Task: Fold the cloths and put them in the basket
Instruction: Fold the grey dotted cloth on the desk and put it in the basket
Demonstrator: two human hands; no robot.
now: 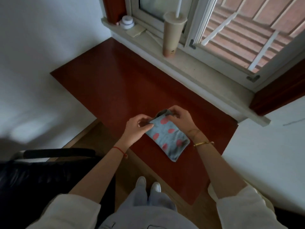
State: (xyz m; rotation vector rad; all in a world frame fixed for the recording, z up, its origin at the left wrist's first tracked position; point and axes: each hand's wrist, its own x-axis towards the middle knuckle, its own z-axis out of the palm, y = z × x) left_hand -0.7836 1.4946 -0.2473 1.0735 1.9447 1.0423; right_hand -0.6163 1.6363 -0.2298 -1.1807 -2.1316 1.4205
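While the blue cloth with pink spots lies folded small on the near right part of the dark red table, both hands work at its far end. The left hand has its fingers curled, pinching the cloth's far left edge. The right hand grips the far corner, which is raised off the table so that its grey underside shows. The near end of the cloth rests flat, close to the table's front edge. A red string circles the left wrist and a gold bangle the right. On the window sill beyond the table stands a tall cup with a straw, and a small white jar sits farther left. A chair's black armrest is at the lower left.
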